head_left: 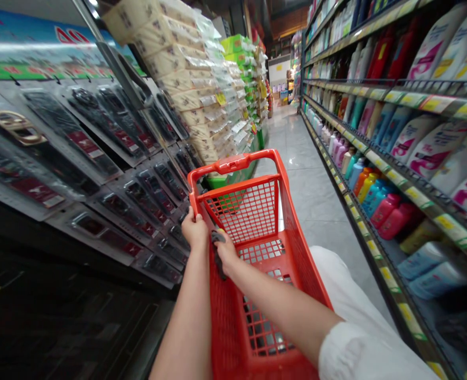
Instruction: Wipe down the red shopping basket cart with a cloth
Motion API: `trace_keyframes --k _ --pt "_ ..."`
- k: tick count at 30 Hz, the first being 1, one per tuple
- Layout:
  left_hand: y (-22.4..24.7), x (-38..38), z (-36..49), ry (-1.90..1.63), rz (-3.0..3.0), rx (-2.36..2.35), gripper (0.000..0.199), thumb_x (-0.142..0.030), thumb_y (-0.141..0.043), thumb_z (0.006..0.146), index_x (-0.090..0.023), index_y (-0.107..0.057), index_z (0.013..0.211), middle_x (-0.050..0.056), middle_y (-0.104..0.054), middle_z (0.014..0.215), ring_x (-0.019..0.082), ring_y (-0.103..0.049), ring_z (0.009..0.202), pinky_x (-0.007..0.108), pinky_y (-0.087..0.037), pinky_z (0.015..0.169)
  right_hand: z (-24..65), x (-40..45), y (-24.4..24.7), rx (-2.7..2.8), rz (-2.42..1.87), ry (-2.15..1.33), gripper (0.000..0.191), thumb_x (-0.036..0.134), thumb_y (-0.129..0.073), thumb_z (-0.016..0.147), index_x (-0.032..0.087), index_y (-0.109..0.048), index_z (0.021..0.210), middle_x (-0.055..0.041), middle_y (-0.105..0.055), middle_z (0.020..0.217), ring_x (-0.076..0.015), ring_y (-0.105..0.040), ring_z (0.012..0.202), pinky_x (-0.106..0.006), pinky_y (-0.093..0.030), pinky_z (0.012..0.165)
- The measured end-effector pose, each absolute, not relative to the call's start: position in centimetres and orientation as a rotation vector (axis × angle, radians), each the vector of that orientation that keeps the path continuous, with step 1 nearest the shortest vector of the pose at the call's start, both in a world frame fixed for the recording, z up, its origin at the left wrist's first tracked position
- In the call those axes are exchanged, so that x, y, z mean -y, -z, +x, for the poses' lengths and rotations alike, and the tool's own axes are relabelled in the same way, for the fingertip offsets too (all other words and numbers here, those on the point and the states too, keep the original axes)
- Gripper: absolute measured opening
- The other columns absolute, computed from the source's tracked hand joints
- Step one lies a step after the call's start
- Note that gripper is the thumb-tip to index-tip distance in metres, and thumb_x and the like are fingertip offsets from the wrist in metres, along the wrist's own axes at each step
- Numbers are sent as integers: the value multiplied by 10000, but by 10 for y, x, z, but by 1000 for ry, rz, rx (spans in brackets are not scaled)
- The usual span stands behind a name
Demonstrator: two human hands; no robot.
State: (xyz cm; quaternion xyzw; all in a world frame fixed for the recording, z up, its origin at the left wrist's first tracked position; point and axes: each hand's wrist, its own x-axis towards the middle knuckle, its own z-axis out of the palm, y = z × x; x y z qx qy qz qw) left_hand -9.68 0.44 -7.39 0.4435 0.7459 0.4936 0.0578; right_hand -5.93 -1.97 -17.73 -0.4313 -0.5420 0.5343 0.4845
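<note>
Mid-job at the red shopping cart, I'd say, but no clue how much is done or left.
Left hand has its fingers clamped on the side rim; right hand has fingers closed round a dark grey thing, just inside that wall, maybe cloth.

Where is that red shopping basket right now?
In the head view, the red shopping basket is low in the centre, between packaged belts on the left and bottle shelves on the right, with the left hand at its left rim.
</note>
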Motion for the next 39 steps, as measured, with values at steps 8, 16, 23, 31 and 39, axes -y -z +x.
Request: trace_keyframes --k 8,16,23,31,39 --pt "85 1 -126 -1562 1520 -1827 514 -170 -524 889 -64 -488 1390 152 -465 1452 204 -446 1354 311 -317 1136 -38 75 186 1005 -960 -1571 414 81 -491 671 239 -659 1014 18 -720 939 -175 -661 901 -337 -516 897" --pt "111 5 -128 -1746 1262 -1643 504 -389 -455 954 -99 -542 1357 158 -506 1437 229 -451 1356 341 -334 1131 -46 92 175 985 -760 -1271 478 234 -564 792 259 -596 1268 -41 -580 1342 -209 -517 1263 -393 -365 1122" --pt "115 12 -132 -1726 985 -1402 634 -556 -318 965 -84 -665 1208 173 -689 1196 251 -644 1134 366 -469 1008 -54 -13 111 1484 -734 -914 448 136 -536 779 245 -668 1193 -69 -602 1206 -210 -563 1157 -381 -416 1056" --pt "100 17 -130 -1655 667 -1209 751 -580 -104 973 -112 -567 1334 173 -680 1215 215 -646 1130 337 -494 965 -22 -5 109 1851 -787 -785 480 99 -535 792 274 -638 1227 -57 -617 1164 -210 -573 1106 -395 -457 1001" --pt "104 10 -132 -1645 729 -1208 461 -487 -510 904 -147 -662 1176 117 -738 1052 196 -692 949 340 -530 869 42 130 129 2060 -563 -1070 474 108 -570 763 301 -668 1184 -33 -643 1163 -188 -612 1067 -327 -486 950"
